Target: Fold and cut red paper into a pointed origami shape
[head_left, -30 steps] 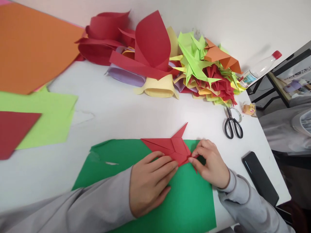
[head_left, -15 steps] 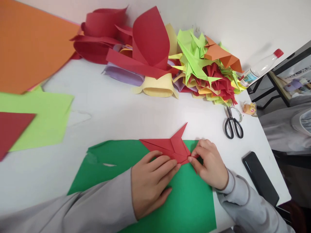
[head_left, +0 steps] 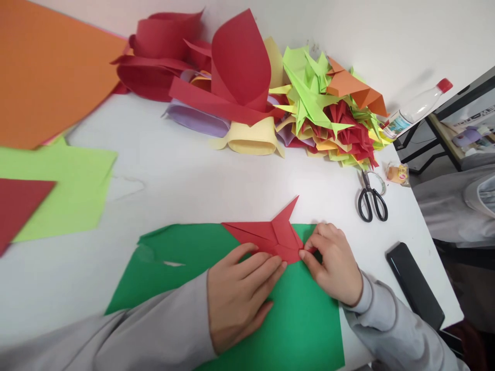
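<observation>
A folded red paper figure (head_left: 266, 233) with pointed ends lies across the far edge of a green sheet (head_left: 305, 319). One point sticks up and away over the white table. My left hand (head_left: 245, 296) lies flat, its fingers stretched out and their tips pressing on the near edge of the red paper. At the paper's right corner, my right hand (head_left: 333, 260) pinches a small part of it between thumb and fingers. The pinched bit is mostly hidden by the fingertips.
Black-handled scissors (head_left: 371, 198) and a black phone (head_left: 415, 284) lie at the right. Folded paper pieces (head_left: 328, 113) and curled red paper (head_left: 242, 62) are heaped at the back, beside a plastic bottle (head_left: 417, 108). Orange (head_left: 50, 77) and lime sheets (head_left: 73, 190) lie at the left.
Almost nothing differs. My left hand has shifted very slightly left along the red paper's near edge; my right hand keeps its pinch at the corner.
</observation>
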A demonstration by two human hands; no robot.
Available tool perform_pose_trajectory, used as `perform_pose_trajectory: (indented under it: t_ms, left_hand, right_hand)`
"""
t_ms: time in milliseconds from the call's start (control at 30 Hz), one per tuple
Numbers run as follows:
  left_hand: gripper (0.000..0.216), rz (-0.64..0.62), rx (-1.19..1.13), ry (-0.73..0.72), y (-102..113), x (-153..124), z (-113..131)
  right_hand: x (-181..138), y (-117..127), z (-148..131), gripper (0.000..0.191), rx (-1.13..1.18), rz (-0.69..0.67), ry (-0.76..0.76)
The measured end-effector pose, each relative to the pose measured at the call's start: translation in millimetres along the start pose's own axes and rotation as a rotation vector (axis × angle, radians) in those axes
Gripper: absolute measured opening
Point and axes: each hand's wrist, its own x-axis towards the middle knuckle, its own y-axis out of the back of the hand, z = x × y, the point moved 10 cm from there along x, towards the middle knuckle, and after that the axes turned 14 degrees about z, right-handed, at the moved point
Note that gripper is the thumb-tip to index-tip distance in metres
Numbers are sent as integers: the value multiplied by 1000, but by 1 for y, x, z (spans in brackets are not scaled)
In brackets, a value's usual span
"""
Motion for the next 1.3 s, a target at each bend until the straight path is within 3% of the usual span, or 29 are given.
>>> perform_pose_trajectory:
  t_ms: [500,733,1033,1300]
  left_hand:
    - [30,32,11,-3,4,4,1]
    - [22,112,-78,-36,18,6,-4]
    - [22,126,2,-100,13,3,5]
    - [27,197,-217,-71,27,5,-12]
  right_hand:
    - [1,-1,0,14,-26,-14,-18]
    - [1,0,-1,13,-43,-14,-3]
    - [1,-2,0,14,-70,-25,-12]
    - [1,-2,1,12,-62,-29,-4]
